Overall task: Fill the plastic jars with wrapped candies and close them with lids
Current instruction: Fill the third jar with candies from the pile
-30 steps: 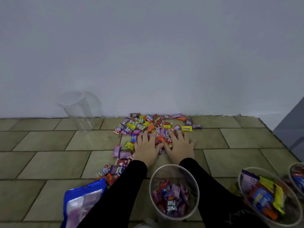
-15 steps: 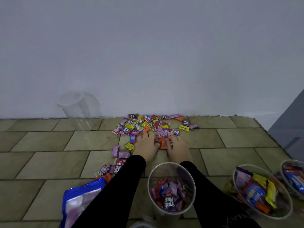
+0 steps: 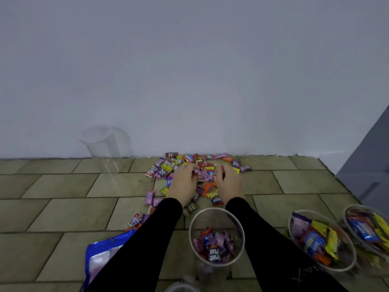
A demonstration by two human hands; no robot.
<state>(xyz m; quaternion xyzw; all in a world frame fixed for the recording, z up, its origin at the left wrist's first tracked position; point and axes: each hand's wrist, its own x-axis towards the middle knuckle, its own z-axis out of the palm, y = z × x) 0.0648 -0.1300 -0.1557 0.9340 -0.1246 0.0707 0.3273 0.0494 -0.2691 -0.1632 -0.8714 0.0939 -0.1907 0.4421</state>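
looking down, we see both hands set on a heap of wrapped candies point(image 3: 195, 165) that lies on the tiled floor point(image 3: 63, 186) against the white wall point(image 3: 189, 70). the left hand point(image 3: 184, 182) lies palm down on the left part of the heap, its fingers curled over and into the pink and red wrappers at their tips. the right hand point(image 3: 228, 182) lies beside it on the right part, its fingers curled the same way around candies near the middle. how many candies each hand grips we cannot tell, since the fingers hide them. a narrow strip of orange, yellow and purple wrappers shows between the two hands, and both arms wear black sleeves point(image 3: 147, 239).

just below the wrists, between the forearms, stands an open clear jar point(image 3: 216, 234), partly filled, with purple and red candies at its bottom. to the right, near the frame edge, stands a second jar point(image 3: 322, 241) with purple, blue, yellow and orange candies in it, and touching or just beside it a third jar point(image 3: 368, 230), cut by the edge, also with candies inside. well apart on the left, by the wall, an empty clear jar point(image 3: 105, 148) stands upright. a blue and white candy bag point(image 3: 101, 256) lies on the floor under the left forearm, with a few loose candies just above it. at the bottom edge a clear rounded rim point(image 3: 181, 288) shows; what it is we cannot tell.
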